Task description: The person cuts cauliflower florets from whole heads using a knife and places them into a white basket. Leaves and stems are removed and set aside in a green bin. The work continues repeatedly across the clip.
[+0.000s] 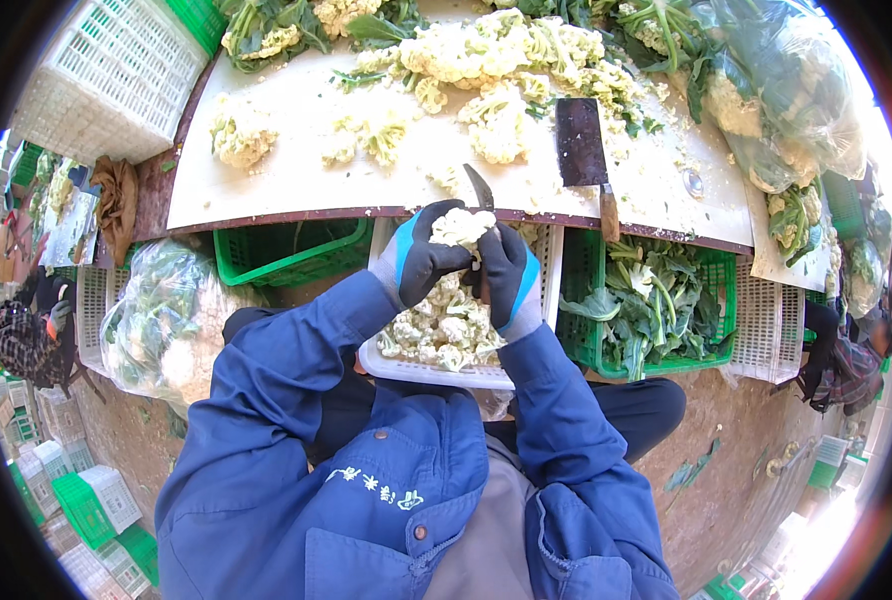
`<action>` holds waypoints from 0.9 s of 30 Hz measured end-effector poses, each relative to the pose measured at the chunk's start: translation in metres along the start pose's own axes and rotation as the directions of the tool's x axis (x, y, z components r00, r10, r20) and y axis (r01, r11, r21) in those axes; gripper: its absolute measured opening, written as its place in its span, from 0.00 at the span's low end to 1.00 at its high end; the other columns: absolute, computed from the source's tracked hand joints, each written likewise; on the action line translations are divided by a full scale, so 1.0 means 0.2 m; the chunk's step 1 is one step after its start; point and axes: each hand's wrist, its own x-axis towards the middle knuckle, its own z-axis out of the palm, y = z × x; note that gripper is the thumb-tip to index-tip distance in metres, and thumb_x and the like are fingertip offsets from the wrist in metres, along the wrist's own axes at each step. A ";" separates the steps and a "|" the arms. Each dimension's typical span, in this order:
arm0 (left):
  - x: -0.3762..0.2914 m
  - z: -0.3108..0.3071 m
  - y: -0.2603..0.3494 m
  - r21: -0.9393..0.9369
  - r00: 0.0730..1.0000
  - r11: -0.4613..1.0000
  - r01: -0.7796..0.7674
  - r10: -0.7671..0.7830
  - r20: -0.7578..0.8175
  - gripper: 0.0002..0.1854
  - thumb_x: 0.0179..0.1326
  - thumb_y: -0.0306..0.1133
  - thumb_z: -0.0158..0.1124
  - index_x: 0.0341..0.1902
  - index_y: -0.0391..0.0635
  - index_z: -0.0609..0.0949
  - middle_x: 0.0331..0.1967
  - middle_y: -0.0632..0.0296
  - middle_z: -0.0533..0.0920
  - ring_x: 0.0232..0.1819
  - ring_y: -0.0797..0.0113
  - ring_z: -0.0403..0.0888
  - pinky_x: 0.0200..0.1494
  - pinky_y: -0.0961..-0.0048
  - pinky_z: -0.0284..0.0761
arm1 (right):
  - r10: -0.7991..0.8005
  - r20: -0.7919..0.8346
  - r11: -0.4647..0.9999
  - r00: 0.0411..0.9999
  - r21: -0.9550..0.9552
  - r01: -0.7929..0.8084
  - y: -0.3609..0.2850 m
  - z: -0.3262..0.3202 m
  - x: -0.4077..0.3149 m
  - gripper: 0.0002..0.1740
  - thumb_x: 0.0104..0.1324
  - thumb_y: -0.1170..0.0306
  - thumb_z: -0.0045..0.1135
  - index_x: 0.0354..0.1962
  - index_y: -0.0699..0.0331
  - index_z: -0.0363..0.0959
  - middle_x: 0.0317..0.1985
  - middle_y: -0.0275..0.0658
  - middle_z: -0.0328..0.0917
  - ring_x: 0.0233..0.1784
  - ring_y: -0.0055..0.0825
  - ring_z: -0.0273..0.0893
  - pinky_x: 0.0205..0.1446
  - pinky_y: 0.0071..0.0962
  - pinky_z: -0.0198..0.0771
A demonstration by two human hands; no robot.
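Note:
In a black, grey and blue work glove, my left hand [423, 255] grips a piece of cauliflower [462, 227] above a white plastic crate. My right hand [507, 274], gloved alike, is closed around a small knife whose curved blade [480, 187] points up towards the table; its handle is mostly hidden by the fingers. The right fingers are close against the cauliflower piece. Below both hands, the white crate [434, 373] between my knees holds many cut cauliflower florets [446, 330].
On the white-topped table [281, 187] lie cauliflower pieces [498, 120] and a cleaver [581, 142], its wooden handle over the edge. Under it stand a green crate [296, 259] and another with leaves [656, 307]. Bagged cauliflowers [164, 322] sit left. People work at both sides.

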 end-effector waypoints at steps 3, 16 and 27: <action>-0.01 -0.02 -0.05 -0.247 0.983 0.955 0.163 -0.178 -0.039 0.35 0.64 0.18 0.73 0.73 0.38 0.71 0.63 0.51 0.83 0.60 0.60 0.86 0.63 0.63 0.84 | -0.227 -0.137 0.964 0.964 -0.170 0.202 0.06 -0.09 -0.08 0.22 0.79 0.62 0.58 0.62 0.69 0.76 0.36 0.35 0.80 0.31 0.20 0.79 0.32 0.21 0.75; -0.03 0.01 0.02 -0.448 0.964 0.865 0.225 -0.265 -0.028 0.21 0.62 0.13 0.73 0.59 0.33 0.85 0.76 0.53 0.70 0.66 0.65 0.82 0.68 0.66 0.86 | -0.170 0.022 0.953 0.985 -0.249 0.170 0.04 -0.20 -0.33 0.19 0.82 0.65 0.56 0.62 0.70 0.77 0.35 0.34 0.82 0.29 0.14 0.75 0.32 0.20 0.72; -0.04 0.02 0.01 -0.466 0.948 0.828 0.312 -0.305 0.094 0.36 0.63 0.14 0.66 0.76 0.43 0.71 0.65 0.50 0.81 0.62 0.54 0.86 0.69 0.54 0.83 | -0.057 0.091 0.967 0.994 -0.243 0.078 0.09 -0.21 -0.28 0.19 0.83 0.63 0.54 0.60 0.69 0.77 0.34 0.36 0.83 0.26 0.16 0.75 0.28 0.22 0.71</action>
